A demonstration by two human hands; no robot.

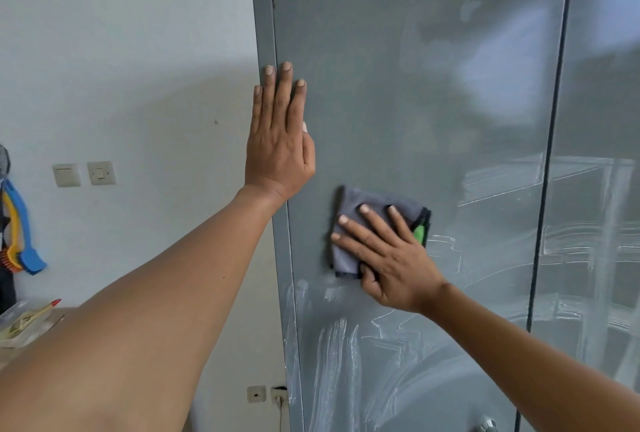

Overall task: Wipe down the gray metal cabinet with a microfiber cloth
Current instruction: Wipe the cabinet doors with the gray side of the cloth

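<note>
- Here, nearest to us, our right hand (388, 258) lies flat on a folded gray microfiber cloth (367, 223), fingers straight and spread, thumb tucked at the lower edge, pressing it against the left door of the gray metal cabinet (433, 102).
- We judge the cloth could slide out from under the palm, since nothing grips it; an uneven push would let it bunch or drop.
- Pale streaks (336, 348) cross the door below and right of the cloth; if that is residue, wiping with a loaded cloth risks smearing it rather than lifting it.
- Further up, our left hand (280, 140) rests on the door's left edge, fingers straight and together, holding nothing. A hard lean there could rock the cabinet or catch fingertips at the seam beside the frame.
- At the bottom edge, a metal handle (486, 424) shows; a downward stroke may knock knuckles on it.
- Beyond, wall switches (85, 173) sit well apart, out of harm's way.
</note>
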